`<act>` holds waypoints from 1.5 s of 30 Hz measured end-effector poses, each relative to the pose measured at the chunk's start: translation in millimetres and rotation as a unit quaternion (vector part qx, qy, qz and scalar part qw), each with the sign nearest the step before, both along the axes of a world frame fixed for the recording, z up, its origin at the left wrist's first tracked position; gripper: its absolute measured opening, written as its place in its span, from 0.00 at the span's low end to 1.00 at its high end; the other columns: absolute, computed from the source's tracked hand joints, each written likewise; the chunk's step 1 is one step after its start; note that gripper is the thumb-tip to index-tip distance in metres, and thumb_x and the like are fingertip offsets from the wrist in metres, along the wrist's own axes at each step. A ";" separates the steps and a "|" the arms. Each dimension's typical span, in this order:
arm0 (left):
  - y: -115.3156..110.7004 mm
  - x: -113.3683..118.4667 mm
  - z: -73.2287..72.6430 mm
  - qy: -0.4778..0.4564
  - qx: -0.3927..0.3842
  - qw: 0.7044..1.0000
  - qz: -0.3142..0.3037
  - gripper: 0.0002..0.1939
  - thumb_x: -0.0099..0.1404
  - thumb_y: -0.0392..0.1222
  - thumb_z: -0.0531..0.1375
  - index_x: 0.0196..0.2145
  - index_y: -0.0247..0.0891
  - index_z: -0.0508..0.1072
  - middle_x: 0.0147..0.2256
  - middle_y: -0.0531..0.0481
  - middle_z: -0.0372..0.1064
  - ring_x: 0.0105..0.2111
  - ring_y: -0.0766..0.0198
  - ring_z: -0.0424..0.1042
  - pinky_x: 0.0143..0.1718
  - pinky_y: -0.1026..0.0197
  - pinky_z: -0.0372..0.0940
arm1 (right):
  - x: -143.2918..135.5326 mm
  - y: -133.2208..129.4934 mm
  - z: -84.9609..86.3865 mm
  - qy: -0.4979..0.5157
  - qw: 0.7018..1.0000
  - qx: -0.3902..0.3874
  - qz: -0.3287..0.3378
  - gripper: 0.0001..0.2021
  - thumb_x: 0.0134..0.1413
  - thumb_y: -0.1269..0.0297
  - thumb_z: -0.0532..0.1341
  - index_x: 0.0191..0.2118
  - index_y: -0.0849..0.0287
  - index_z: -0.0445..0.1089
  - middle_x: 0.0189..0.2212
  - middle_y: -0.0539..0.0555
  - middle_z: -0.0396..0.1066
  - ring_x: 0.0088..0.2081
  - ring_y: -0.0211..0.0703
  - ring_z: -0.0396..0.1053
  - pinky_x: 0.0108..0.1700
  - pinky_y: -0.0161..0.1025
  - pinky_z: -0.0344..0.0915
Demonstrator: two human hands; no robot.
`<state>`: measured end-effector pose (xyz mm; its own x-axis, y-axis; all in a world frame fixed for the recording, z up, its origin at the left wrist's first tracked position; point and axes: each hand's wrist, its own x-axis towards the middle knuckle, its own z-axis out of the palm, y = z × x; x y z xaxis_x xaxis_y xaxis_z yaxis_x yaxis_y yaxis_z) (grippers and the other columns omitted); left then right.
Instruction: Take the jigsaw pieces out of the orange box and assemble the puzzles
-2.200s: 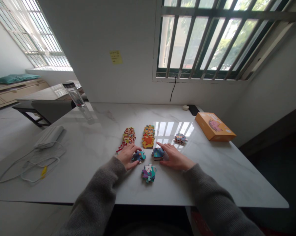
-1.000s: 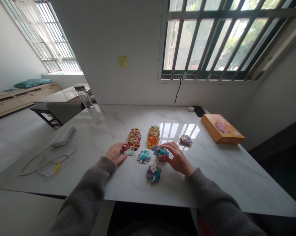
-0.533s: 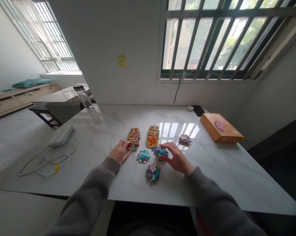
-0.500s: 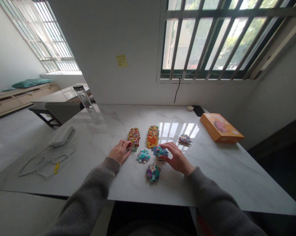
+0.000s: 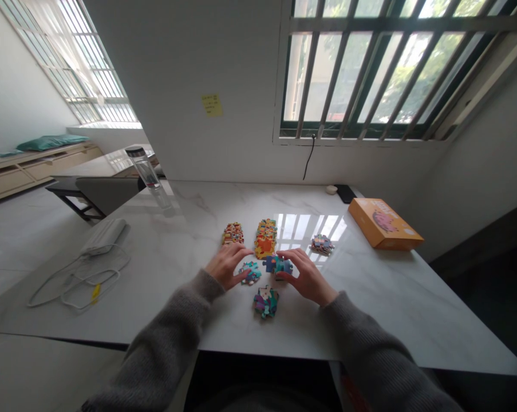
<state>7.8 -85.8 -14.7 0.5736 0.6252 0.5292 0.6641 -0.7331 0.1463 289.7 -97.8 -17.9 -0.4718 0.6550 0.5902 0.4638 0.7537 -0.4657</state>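
Observation:
My left hand (image 5: 228, 266), thumb and fingers apart, is at the left edge of a small pile of turquoise puzzle pieces (image 5: 251, 273) and holds nothing. My right hand (image 5: 308, 277) has its thumb and fingers around the right side of a stack of blue puzzle pieces (image 5: 276, 265). Behind the hands lie a row of red and cream pieces (image 5: 233, 233), partly covered by my left hand, and a row of orange and yellow pieces (image 5: 265, 239). A purple and green pile (image 5: 265, 302) sits nearer me. Another pile (image 5: 322, 244) is to the right.
An orange box (image 5: 385, 224) lies at the right of the marble table (image 5: 176, 252). Behind it are a black phone (image 5: 346, 194) and a small white object (image 5: 331, 189). At the left are a white device (image 5: 104, 237) with a cable and a glass bottle (image 5: 143, 169).
My left hand has moved right, off the red and cream row and over to the turquoise pile, its thumb and fingers now apart. My right hand has stayed at the blue stack.

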 end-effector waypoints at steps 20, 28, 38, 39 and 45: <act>2.6 41.3 1.0 -0.168 -0.011 0.984 -0.065 0.14 0.65 0.38 0.59 0.49 0.39 0.68 0.42 0.44 0.69 0.42 0.57 0.70 0.46 0.53 0.67 | 39.4 28.7 -3.8 0.014 0.996 0.037 -0.076 0.15 0.60 0.61 0.64 0.52 0.52 0.69 0.47 0.56 0.75 0.49 0.52 0.69 0.52 0.52 0.68; 10.6 29.4 -11.2 -0.121 0.015 0.992 -0.035 0.06 0.65 0.34 0.55 0.38 0.39 0.71 0.32 0.49 0.71 0.34 0.60 0.69 0.41 0.56 0.64 | 124.8 70.5 -26.1 -0.017 0.972 0.029 -0.234 0.10 0.60 0.59 0.61 0.45 0.54 0.73 0.41 0.57 0.76 0.42 0.55 0.70 0.46 0.56 0.68; 13.4 21.5 -12.6 -0.115 0.002 0.993 -0.024 0.06 0.67 0.35 0.55 0.37 0.39 0.72 0.30 0.49 0.69 0.33 0.60 0.69 0.40 0.56 0.65 | 129.4 74.0 -36.5 -0.035 0.972 -0.016 -0.232 0.10 0.60 0.57 0.60 0.41 0.56 0.73 0.42 0.59 0.74 0.45 0.53 0.68 0.50 0.52 0.65; 12.9 20.5 -12.4 -0.117 -0.001 0.993 -0.024 0.06 0.67 0.35 0.55 0.37 0.39 0.72 0.30 0.50 0.69 0.32 0.60 0.69 0.40 0.56 0.65 | 129.8 74.4 -37.1 -0.030 0.973 -0.023 -0.228 0.11 0.59 0.57 0.59 0.41 0.57 0.73 0.44 0.59 0.73 0.46 0.53 0.68 0.51 0.52 0.65; 4.8 10.2 -14.7 -0.118 -0.039 0.992 -0.019 0.05 0.67 0.36 0.55 0.38 0.39 0.71 0.31 0.50 0.68 0.32 0.61 0.68 0.41 0.56 0.65 | 126.2 70.4 -31.5 -0.009 0.969 -0.018 -0.248 0.12 0.59 0.58 0.60 0.45 0.57 0.72 0.45 0.60 0.69 0.48 0.55 0.66 0.53 0.55 0.65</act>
<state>18.0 -81.0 -29.4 0.4625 0.6499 0.6031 0.5770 -0.7371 0.3518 415.9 -27.4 -49.4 -0.1042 0.8236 0.5576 0.7725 0.4201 -0.4762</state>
